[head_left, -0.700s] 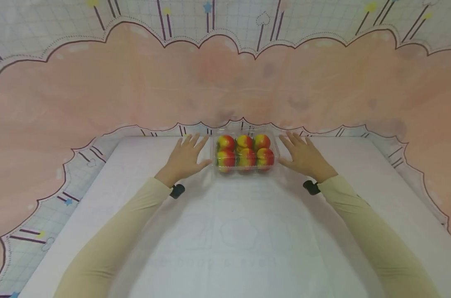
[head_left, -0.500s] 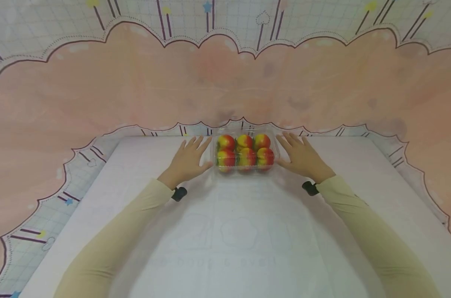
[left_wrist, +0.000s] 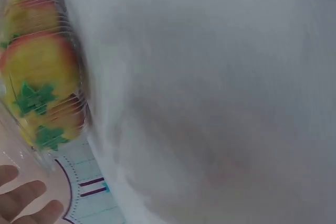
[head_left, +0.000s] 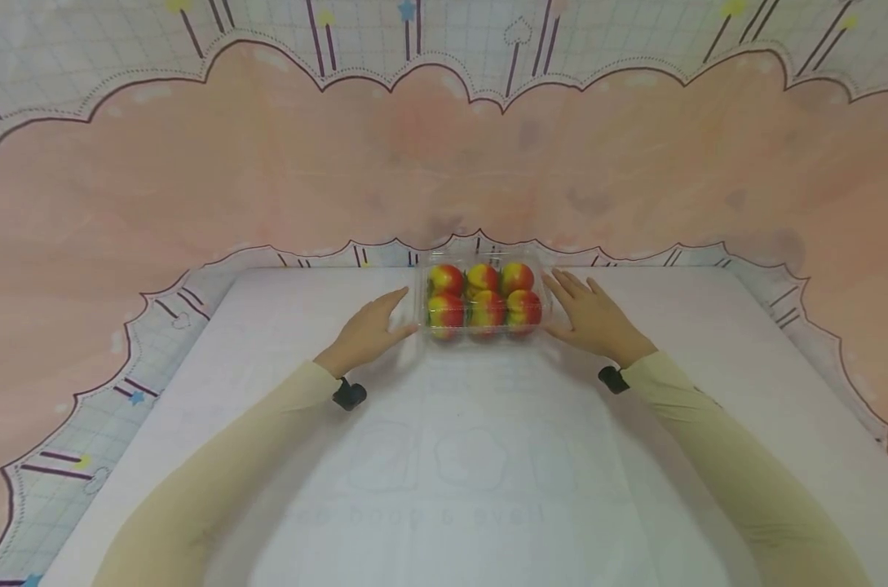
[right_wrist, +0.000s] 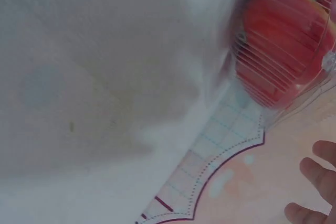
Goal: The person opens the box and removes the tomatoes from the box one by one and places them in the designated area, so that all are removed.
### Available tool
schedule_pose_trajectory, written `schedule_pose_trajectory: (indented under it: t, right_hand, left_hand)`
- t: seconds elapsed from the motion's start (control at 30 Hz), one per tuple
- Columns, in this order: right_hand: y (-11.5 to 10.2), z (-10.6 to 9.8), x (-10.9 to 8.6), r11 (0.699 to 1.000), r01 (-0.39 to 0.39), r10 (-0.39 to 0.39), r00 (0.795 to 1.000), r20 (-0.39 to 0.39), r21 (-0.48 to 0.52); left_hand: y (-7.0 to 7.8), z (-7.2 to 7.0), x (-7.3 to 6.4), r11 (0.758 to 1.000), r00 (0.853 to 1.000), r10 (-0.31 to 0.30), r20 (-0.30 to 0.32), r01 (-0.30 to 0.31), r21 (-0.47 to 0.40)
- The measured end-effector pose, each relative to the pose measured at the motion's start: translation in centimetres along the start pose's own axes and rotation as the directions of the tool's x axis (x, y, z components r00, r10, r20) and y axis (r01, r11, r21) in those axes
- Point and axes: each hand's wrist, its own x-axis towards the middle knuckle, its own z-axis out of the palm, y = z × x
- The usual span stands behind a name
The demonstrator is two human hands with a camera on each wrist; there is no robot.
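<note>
A clear plastic clamshell box [head_left: 421, 297] holds several red-and-yellow fruits [head_left: 486, 310] in two rows at the table's far edge. Green star-shaped leaves [left_wrist: 35, 98] show on some fruits in the left wrist view. My left hand [head_left: 366, 330] is at the box's left side, turned edge-on, with extended fingers and the thumb tip right at the wall. On the opposite side, my right hand [head_left: 598, 322] has its fingers spread, palm down, tips close to the right wall. Ridged plastic over a red fruit [right_wrist: 283, 40] appears in the right wrist view, with fingertips below.
The table has a white cover [head_left: 458, 456] with faint printed shapes and letters. Behind it hangs a peach-coloured patterned cloth [head_left: 444, 171], which also borders both sides. A small black device [head_left: 351, 395] is on the left wrist, another [head_left: 613, 379] on the right.
My left hand has rolled from palm down to edge-on, its fingers drawing together. The right hand has shifted slightly inward and its fingertips have dropped a little. The box has hardly moved.
</note>
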Motion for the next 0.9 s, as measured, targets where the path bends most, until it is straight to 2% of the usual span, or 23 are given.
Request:
schedule_pose_trajectory:
  t: [0.1, 0.2, 0.33, 0.4, 0.5, 0.6, 0.7, 0.8, 0.87, 0.9]
  right_hand:
    - [0.3, 0.4, -0.1, 0.999, -0.024, 0.023, 1.0, 0.014, 0.043]
    - [0.8, 0.7, -0.2, 0.989, -0.068, 0.063, 0.997, 0.047, 0.131]
    - [1.2, 0.8, -0.2, 0.937, -0.155, 0.124, 0.986, 0.115, 0.312]
    - [1.4, 0.8, -0.1, 0.901, -0.185, 0.138, 0.98, 0.145, 0.392]
    - [1.7, 0.9, 0.2, 0.841, -0.19, 0.134, 0.98, 0.145, 0.506]
    - [2.1, 1.1, 0.4, 0.78, -0.19, 0.138, 0.982, 0.132, 0.596]
    - [2.4, 1.2, 0.6, 0.695, -0.209, 0.152, 0.978, 0.144, 0.688]
    - [2.6, 1.3, 0.7, 0.609, -0.251, 0.169, 0.968, 0.186, 0.753]
    - [2.7, 1.5, 0.8, 0.553, -0.274, 0.174, 0.962, 0.213, 0.787]
    - [2.8, 1.5, 0.9, 0.535, -0.286, 0.178, 0.958, 0.225, 0.795]
  left_hand:
    - [-0.5, 0.3, 0.2, 0.991, 0.999, -0.048, 0.014, 0.05, -0.122]
    - [-0.9, 0.6, 0.5, 0.976, 0.998, -0.061, 0.025, 0.065, -0.207]
    - [-1.1, 0.7, 0.9, 0.943, 0.997, -0.069, 0.025, 0.073, -0.325]
    - [-1.1, 0.6, 1.1, 0.921, 0.996, -0.079, 0.029, 0.084, -0.381]
    - [-1.2, 0.4, 1.4, 0.879, 0.994, -0.1, 0.049, 0.111, -0.465]
    - [-1.4, 0.4, 1.7, 0.821, 0.99, -0.108, 0.092, 0.141, -0.554]
    - [-1.8, 0.6, 1.9, 0.755, 0.986, -0.098, 0.133, 0.161, -0.636]
    - [-1.8, 0.7, 2.0, 0.701, 0.983, -0.091, 0.158, 0.176, -0.691]
    - [-1.8, 0.8, 2.0, 0.683, 0.983, -0.086, 0.164, 0.178, -0.709]
    - [-1.7, 0.8, 2.1, 0.676, 0.982, -0.086, 0.166, 0.18, -0.715]
